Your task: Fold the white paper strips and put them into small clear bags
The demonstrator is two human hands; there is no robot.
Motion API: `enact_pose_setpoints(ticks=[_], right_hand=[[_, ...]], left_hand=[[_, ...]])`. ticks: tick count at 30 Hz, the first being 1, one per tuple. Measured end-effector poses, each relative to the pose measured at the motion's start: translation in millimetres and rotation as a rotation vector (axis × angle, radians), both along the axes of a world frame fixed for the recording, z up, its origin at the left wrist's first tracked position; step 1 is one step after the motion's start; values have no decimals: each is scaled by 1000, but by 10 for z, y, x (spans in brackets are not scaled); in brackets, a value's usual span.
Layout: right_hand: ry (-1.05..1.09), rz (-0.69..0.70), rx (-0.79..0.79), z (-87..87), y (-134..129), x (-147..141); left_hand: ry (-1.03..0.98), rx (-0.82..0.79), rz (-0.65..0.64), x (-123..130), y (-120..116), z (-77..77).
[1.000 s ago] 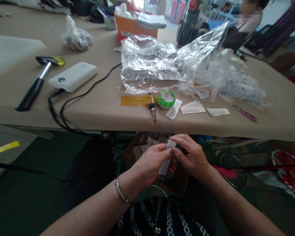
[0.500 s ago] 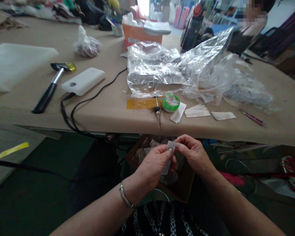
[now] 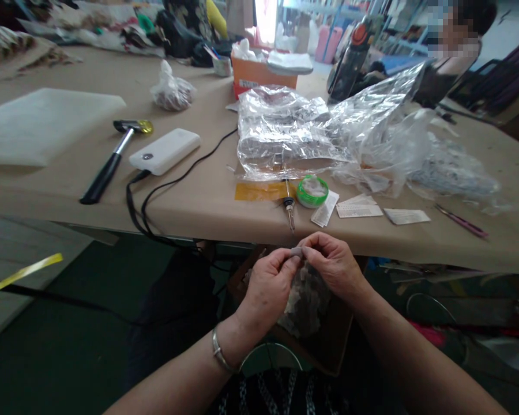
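Nearest, below the green-rimmed tub [image 3: 312, 191] and off the worktop [image 3: 207, 213], the left hand [image 3: 266, 288] and right hand [image 3: 337, 265] meet at a small pale strip [image 3: 296, 252]. It lies between the fingertips, touched from both sides; neither hand is clearly nearer. Its visible part runs roughly crosswise, from one hand to the other, but fingers cover the rest, so its full long axis cannot be told. Each grip is narrow, thumb pressed towards fingers: the left holds the strip, the right pinches at its other end. Under them is an open carton [image 3: 341, 346] of crumpled, clear pieces [image 3: 305, 305].

Just left of the tub lies a pen-shaped iron [image 3: 289, 208], tip towards the near edge. Right of the tub, printed slips [image 3: 360, 206] lie in groups, then tweezers [image 3: 462, 222]. Behind the tub spreads a shiny plastic bag [image 3: 285, 135]; farther back stands an orange box [image 3: 264, 76].
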State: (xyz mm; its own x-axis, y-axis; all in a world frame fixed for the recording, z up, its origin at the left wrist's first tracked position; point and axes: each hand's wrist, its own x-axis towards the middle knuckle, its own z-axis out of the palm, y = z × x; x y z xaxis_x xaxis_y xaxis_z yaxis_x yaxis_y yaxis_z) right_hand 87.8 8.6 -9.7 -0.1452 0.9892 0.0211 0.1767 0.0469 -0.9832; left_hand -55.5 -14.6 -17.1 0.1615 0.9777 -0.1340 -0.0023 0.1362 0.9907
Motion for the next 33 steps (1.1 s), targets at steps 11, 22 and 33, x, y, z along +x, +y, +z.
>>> enact_pose_setpoints(ticks=[11,22,33], right_hand=[[-263,-73,214,37,107,-80],[-320,-125,255,5,144,-88],[-301,-152,269,-6,178,-112]], left_hand=[[335,285,145,-88,208,93],[343,343,152,-79,259,41],[331,324,167,-65,326,40]])
